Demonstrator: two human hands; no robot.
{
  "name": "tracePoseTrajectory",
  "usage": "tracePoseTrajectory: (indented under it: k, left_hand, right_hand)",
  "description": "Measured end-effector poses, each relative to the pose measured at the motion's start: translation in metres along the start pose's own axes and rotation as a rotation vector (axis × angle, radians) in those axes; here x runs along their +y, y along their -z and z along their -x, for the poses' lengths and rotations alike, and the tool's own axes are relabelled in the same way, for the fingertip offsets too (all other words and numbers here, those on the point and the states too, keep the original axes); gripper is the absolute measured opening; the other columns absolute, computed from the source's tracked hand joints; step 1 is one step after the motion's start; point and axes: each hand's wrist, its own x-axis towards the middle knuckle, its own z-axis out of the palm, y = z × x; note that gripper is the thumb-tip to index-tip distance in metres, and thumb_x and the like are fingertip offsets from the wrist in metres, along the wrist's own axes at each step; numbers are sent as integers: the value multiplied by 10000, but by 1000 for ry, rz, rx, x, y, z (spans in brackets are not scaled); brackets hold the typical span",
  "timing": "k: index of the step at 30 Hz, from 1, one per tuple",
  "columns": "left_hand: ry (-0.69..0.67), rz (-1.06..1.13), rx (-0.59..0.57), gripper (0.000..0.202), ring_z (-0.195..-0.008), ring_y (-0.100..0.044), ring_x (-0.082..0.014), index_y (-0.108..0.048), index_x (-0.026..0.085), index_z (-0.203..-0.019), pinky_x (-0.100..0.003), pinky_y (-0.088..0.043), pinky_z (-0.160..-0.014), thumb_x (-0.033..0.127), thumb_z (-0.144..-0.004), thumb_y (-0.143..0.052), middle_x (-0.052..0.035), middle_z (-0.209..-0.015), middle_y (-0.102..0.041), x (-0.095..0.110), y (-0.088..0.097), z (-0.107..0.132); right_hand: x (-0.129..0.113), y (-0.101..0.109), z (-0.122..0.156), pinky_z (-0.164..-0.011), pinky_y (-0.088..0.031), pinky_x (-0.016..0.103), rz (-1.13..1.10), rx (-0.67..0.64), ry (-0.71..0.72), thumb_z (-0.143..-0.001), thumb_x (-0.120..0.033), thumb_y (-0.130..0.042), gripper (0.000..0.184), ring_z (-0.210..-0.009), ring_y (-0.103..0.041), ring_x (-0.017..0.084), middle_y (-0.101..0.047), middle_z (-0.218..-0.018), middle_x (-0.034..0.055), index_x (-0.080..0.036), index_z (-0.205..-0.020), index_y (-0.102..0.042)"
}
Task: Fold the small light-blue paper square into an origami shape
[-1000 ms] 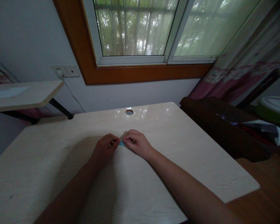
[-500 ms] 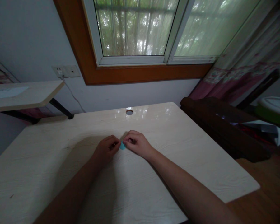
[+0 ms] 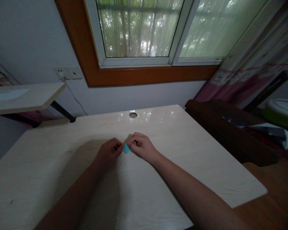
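A small turquoise piece, which looks like folded paper (image 3: 126,148), is held between my two hands just above or on the pale wooden desk (image 3: 144,185). My left hand (image 3: 109,151) pinches its left edge between thumb and fingers. From the other side, my right hand (image 3: 141,145) grips its upper right edge with thumb and forefinger. The fingertips cover parts of its edges, and its exact folds are too small to make out.
A cable hole (image 3: 133,115) lies near the desk's back edge. At the left a raised shelf (image 3: 43,99) stands on black legs, with a white sheet (image 3: 9,95) on it. Dark brown furniture (image 3: 225,127) borders the right side. A window (image 3: 141,32) is behind.
My hands have moved slightly apart, and more of the turquoise paper shows between them. My forearms have stayed almost where they were.
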Motion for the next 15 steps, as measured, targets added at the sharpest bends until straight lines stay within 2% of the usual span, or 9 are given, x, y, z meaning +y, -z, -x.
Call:
tracePoseTrajectory:
  k: [4,7,11,15]
  left_hand:
    - [38,7,57,171,-698,-582,-136,-618,183,-791,-245,-469,-660,313,-889,-565,-14,-768,-625,-3,1,0]
    - [54,8,112,164,-695,-578,-138,-610,185,-778,-250,-479,-665,299,-887,-564,-11,-755,-622,-3,2,-1]
    - [16,72,147,122,-752,-607,-140,-640,194,-887,-249,-506,-696,293,-892,-568,-27,-853,-648,-4,2,-1]
    - [-36,102,70,179,-768,-635,-136,-664,206,-1004,-246,-521,-713,324,-887,-598,-39,-919,-679,-6,0,-1]
  right_hand:
    - [4,4,-2,-601,-382,239,-48,145,-93,-839,-221,-629,114,-658,-496,116,-546,-720,2,-173,-749,-683]
    - [7,6,-3,-609,-383,250,-74,200,-140,-830,-241,-642,126,-665,-499,127,-557,-709,4,-174,-728,-673]
    - [8,4,-3,-635,-400,259,-96,177,-134,-841,-269,-642,137,-682,-511,131,-573,-725,11,-174,-751,-681]
    - [7,3,-2,-651,-413,259,-111,118,-123,-859,-285,-628,144,-693,-522,128,-588,-751,17,-177,-792,-696]
